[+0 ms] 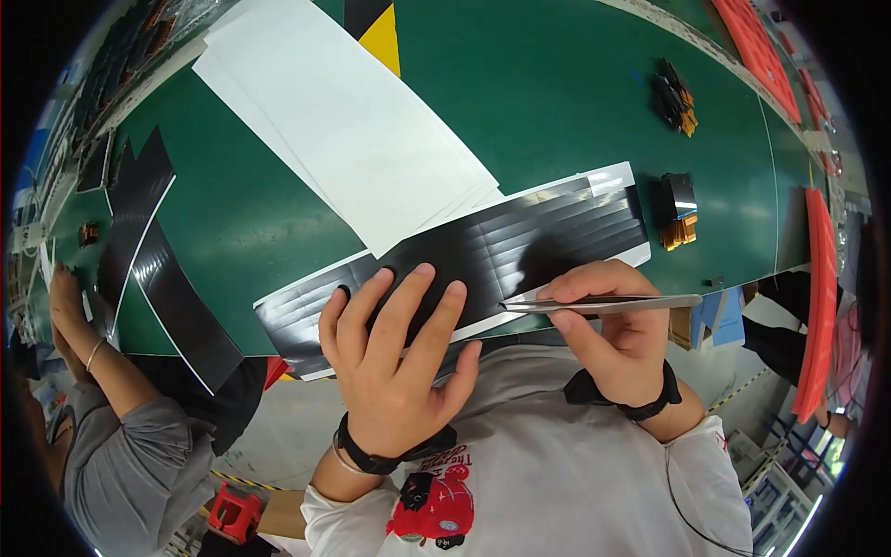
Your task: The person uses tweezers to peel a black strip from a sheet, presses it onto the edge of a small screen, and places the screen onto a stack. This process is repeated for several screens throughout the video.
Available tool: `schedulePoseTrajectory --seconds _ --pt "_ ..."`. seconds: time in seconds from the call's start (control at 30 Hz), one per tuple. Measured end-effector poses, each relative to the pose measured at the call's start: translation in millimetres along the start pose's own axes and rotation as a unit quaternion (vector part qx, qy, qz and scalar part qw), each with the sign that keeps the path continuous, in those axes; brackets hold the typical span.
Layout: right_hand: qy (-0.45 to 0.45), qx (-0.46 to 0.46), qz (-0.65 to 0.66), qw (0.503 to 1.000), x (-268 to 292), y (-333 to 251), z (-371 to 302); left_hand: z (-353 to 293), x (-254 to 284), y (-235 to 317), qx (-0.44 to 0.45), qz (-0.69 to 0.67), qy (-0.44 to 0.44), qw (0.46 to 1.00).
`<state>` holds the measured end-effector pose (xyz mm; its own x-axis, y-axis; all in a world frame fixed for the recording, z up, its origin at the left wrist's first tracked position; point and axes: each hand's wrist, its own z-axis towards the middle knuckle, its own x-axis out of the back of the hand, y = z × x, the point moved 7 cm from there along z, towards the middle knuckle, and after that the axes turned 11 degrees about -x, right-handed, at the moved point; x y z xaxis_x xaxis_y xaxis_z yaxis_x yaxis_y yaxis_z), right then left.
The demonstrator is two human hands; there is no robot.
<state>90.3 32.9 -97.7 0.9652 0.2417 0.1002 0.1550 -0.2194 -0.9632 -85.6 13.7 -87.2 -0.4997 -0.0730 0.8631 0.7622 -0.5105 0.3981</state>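
Observation:
A glossy black sheet [548, 237] with a white border lies across the green table in front of me, marked into narrow strips. Spread fingers of my left hand [394, 357] rest on its left part, holding nothing. Metal tweezers [640, 304] are gripped in my right hand [624, 345], between thumb and fingers. Their dark tips point left, at the sheet's near edge; whether anything is pinched there is too small to tell. Several white paper sheets [343, 121] lie beyond, their near ends meeting the black sheet's far edge.
On the right lie two bunches of small black parts with gold-coloured ends, one nearer [679, 209] and one farther [673, 97]. More black sheets [176, 297] lie left, beside a co-worker's arm [125, 376]. Yellow-black marking [382, 42] shows at the back; red edging [815, 306] stands far right.

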Motion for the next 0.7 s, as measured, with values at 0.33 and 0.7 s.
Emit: schedulePoseTrajectory --seconds 0.33,0.7 --pt "-0.019 -0.001 0.066 0.998 3 0 -1 0 -2 -2 0.015 0.001 -0.012 1.0" --pt "-0.071 0.045 0.226 0.97 35 -15 -8 21 23 -1 0.05 -0.169 -0.061 0.982"
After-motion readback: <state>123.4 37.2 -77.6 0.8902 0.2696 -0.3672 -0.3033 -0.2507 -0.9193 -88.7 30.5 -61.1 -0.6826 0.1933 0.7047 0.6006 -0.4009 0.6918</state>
